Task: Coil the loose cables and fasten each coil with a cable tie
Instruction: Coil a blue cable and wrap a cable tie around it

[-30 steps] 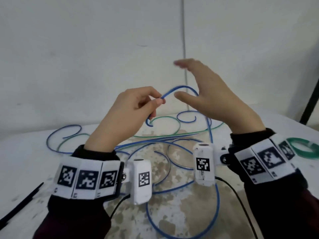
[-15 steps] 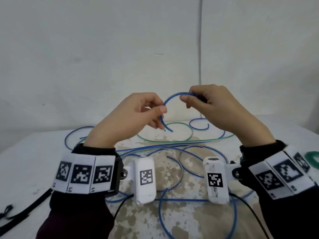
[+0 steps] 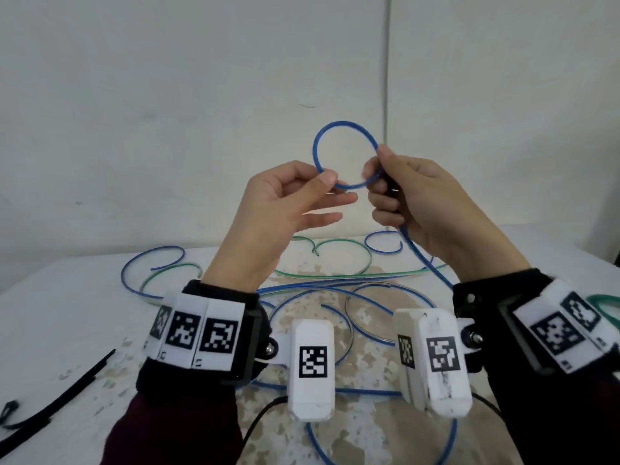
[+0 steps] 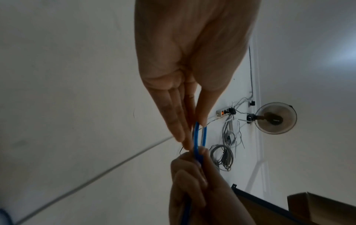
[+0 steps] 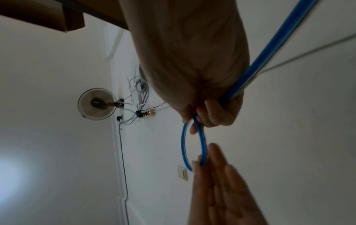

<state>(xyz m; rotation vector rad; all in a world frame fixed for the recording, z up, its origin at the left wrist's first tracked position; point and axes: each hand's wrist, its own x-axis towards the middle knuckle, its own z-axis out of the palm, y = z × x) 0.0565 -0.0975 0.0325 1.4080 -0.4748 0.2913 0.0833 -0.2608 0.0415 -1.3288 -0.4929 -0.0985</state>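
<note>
Above the table (image 3: 67, 317), between my two raised hands, I am holding a single round loop of the blue cable (image 3: 339, 129) upright against the pale wall; my left hand (image 3: 281, 209) is pinching the loop's lower left side between thumb and forefinger, while its other fingers (image 3: 322, 218) are lying straight and relaxed beneath the pinch; my right hand (image 3: 422, 196) is curling its fingers round the loop's right side where the cable crosses itself, thumb pressing on top; from the left wrist view I am seeing the loop edge-on as two blue strands (image 4: 200, 137) running from my fingertips into the other fist (image 4: 194, 179); from the right wrist view the same loop (image 5: 192, 144) is hanging between both hands, and a long run of blue cable (image 5: 269, 50) is passing out from under my palm toward the upper right; in the head view that run is dropping from the right hand down to the tabletop, where it is joining a loose tangle of blue strands (image 3: 335, 290) and a green cable (image 3: 335, 273) sprawling across the stained middle of the surface; black cable ties (image 3: 60, 394) are lying at the near left edge, well apart from the tangle; a green coil (image 3: 604, 307) is sitting at the far right edge, partly hidden behind my right sleeve.
</note>
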